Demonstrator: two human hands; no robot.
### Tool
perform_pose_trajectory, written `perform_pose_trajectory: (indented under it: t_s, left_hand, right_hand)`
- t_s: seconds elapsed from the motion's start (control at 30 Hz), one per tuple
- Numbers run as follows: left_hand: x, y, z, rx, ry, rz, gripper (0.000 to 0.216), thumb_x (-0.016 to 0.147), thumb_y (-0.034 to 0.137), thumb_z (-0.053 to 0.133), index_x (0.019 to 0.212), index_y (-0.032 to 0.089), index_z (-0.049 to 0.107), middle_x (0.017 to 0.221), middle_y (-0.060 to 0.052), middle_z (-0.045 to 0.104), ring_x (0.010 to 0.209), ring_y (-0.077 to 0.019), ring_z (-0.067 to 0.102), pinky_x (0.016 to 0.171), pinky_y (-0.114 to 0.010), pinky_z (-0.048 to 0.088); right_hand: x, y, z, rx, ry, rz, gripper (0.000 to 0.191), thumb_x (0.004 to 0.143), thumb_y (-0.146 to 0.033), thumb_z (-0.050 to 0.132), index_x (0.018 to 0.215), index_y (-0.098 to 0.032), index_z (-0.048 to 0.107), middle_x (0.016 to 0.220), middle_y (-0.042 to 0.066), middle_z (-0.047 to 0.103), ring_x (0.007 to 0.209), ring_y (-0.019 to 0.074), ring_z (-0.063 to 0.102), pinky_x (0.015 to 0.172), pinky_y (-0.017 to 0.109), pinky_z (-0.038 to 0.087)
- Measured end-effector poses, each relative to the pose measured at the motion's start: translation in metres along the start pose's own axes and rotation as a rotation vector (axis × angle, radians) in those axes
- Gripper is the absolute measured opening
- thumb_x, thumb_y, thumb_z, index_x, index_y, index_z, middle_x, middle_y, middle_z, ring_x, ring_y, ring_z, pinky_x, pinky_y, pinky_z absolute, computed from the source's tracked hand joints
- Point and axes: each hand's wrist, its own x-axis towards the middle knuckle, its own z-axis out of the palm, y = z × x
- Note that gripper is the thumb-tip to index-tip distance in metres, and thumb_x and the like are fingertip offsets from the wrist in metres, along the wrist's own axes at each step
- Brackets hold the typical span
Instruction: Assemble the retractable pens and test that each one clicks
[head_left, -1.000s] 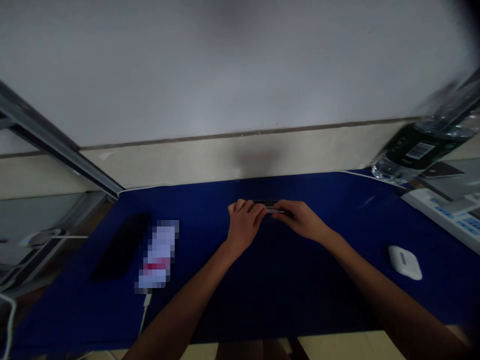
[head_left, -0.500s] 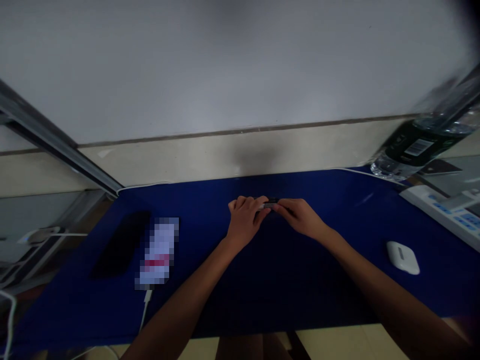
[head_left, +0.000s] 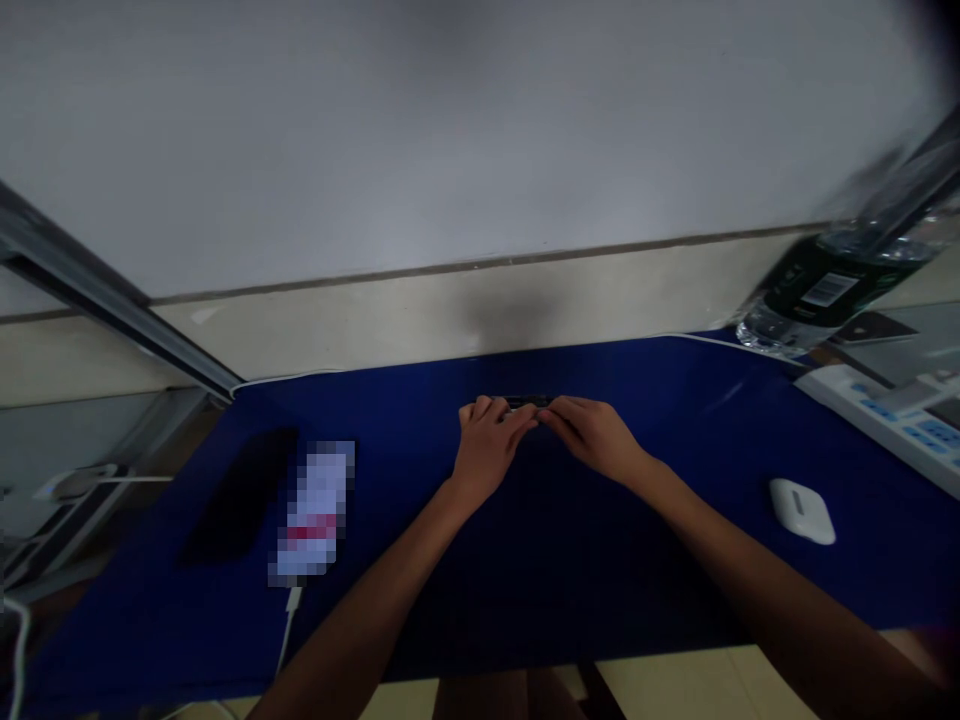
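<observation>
Near the middle of the frame, the person's left hand (head_left: pixel 489 446) and right hand (head_left: pixel 592 438) come together over a dark blue desk mat (head_left: pixel 540 590), with both forearms reaching in from the bottom corners. Between them, at the far side of the fingers, lies a slim dark object (head_left: pixel 529 402), long and narrow and set crosswise to the person. The fingers cover most of it, so its exact kind cannot be told. The grip is narrow: the fingertips (head_left: pixel 537 420) of the two hands nearly meet and close on the object from either end, and it sits just above the mat, though whether it touches the mat cannot be told. Left of the hands, a black smartphone (head_left: pixel 238 495) lies on the mat, with a pixelated, blurred white package (head_left: pixel 315 510) just beside it. A white cable (head_left: pixel 291 610) runs from the package's lower end toward the bottom of the frame. Right of the hands, a white earbud case (head_left: pixel 801 511) rests on the mat, well apart from the right hand. In the upper right, a clear plastic water bottle (head_left: pixel 825 290) with a dark label tilts across the frame, its top blurred. Below it, a white device with blue keys (head_left: pixel 877 420) sits at the mat's right edge.
</observation>
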Motion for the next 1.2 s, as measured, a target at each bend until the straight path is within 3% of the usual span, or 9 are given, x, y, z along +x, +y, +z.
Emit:
perform_pose_trajectory:
  t_s: [0.33, 0.57, 0.63, 0.73, 0.8, 0.87, 1.0, 1.1, 1.2]
  left_hand:
    - [-0.002, 0.003, 0.001, 0.083, 0.051, 0.024, 0.026, 0.098, 0.041, 0.043, 0.113, 0.028, 0.060, 0.091, -0.003, 0.062, 0.088, -0.0202, 0.048, 0.077, -0.036, 0.033]
    - [-0.004, 0.000, 0.001, 0.014, 0.152, 0.039, 0.024, 0.099, 0.030, 0.043, 0.116, 0.019, 0.055, 0.097, -0.006, 0.066, 0.092, -0.0198, 0.053, 0.079, -0.031, 0.045]
    - [-0.006, 0.000, 0.003, 0.017, 0.141, 0.050, 0.021, 0.099, 0.031, 0.043, 0.108, 0.019, 0.058, 0.091, -0.005, 0.068, 0.087, -0.0189, 0.054, 0.077, -0.030, 0.046]
    - [-0.008, 0.003, 0.005, 0.015, 0.099, 0.059, 0.024, 0.100, 0.035, 0.041, 0.101, 0.019, 0.060, 0.085, -0.004, 0.068, 0.085, -0.0186, 0.056, 0.074, -0.030, 0.048]
    - [-0.009, 0.006, 0.004, 0.012, 0.093, 0.058, 0.026, 0.100, 0.036, 0.041, 0.097, 0.019, 0.060, 0.082, -0.004, 0.067, 0.085, -0.0189, 0.056, 0.074, -0.030, 0.048]
    - [-0.008, 0.008, 0.001, 0.020, 0.105, 0.082, 0.025, 0.099, 0.034, 0.042, 0.095, 0.019, 0.061, 0.081, -0.004, 0.066, 0.083, -0.0189, 0.056, 0.076, -0.032, 0.048]
    - [-0.008, 0.009, -0.003, 0.012, 0.139, 0.214, 0.022, 0.100, 0.025, 0.040, 0.103, 0.018, 0.061, 0.088, -0.004, 0.067, 0.086, -0.0182, 0.057, 0.084, -0.033, 0.048]
    - [-0.009, 0.009, -0.004, -0.030, 0.171, 0.218, 0.019, 0.098, 0.025, 0.045, 0.109, 0.020, 0.059, 0.090, -0.004, 0.067, 0.087, -0.0183, 0.058, 0.083, -0.033, 0.048]
    - [-0.011, 0.008, -0.006, -0.105, 0.184, 0.055, 0.024, 0.096, 0.031, 0.049, 0.117, 0.019, 0.055, 0.088, -0.004, 0.066, 0.085, -0.0188, 0.059, 0.076, -0.032, 0.049]
  right_hand:
    - [0.003, -0.007, -0.002, 0.282, 0.023, 0.214, 0.050, 0.096, -0.048, 0.039, 0.057, -0.018, 0.045, 0.051, -0.003, 0.041, 0.047, 0.0091, 0.036, 0.048, 0.026, 0.023]
    - [0.004, 0.010, -0.014, 0.516, 0.237, 0.480, 0.057, 0.094, -0.058, 0.037, 0.052, -0.020, 0.039, 0.043, -0.002, 0.038, 0.040, 0.0099, 0.035, 0.043, 0.026, 0.027]
    - [0.005, 0.013, -0.017, 0.386, 0.316, 0.447, 0.054, 0.095, -0.055, 0.038, 0.054, -0.020, 0.044, 0.046, -0.001, 0.043, 0.043, 0.0115, 0.039, 0.045, 0.027, 0.031]
    - [0.005, 0.008, -0.017, 0.036, 0.450, 0.259, 0.034, 0.095, -0.044, 0.047, 0.075, -0.018, 0.060, 0.077, 0.007, 0.062, 0.070, 0.0189, 0.056, 0.064, 0.031, 0.042]
    - [0.005, 0.001, -0.015, -0.141, 0.425, 0.097, 0.022, 0.094, -0.036, 0.050, 0.088, -0.020, 0.064, 0.096, 0.010, 0.065, 0.094, 0.0244, 0.058, 0.086, 0.039, 0.040]
    - [0.002, -0.007, -0.012, -0.218, 0.291, -0.045, 0.019, 0.096, -0.030, 0.048, 0.087, -0.022, 0.063, 0.091, 0.007, 0.067, 0.103, 0.0253, 0.057, 0.098, 0.045, 0.032]
    - [-0.003, -0.020, -0.004, -0.209, -0.017, -0.177, 0.026, 0.098, -0.033, 0.043, 0.089, -0.018, 0.062, 0.082, 0.007, 0.066, 0.080, 0.0211, 0.059, 0.079, 0.036, 0.040]
    - [-0.003, -0.023, -0.006, -0.135, -0.023, -0.098, 0.030, 0.098, -0.039, 0.043, 0.092, -0.017, 0.062, 0.081, 0.007, 0.066, 0.073, 0.0196, 0.058, 0.069, 0.033, 0.038]
    - [0.000, -0.021, -0.015, 0.090, 0.086, 0.028, 0.036, 0.097, -0.046, 0.043, 0.082, -0.019, 0.062, 0.074, 0.004, 0.062, 0.070, 0.0178, 0.056, 0.068, 0.032, 0.038]
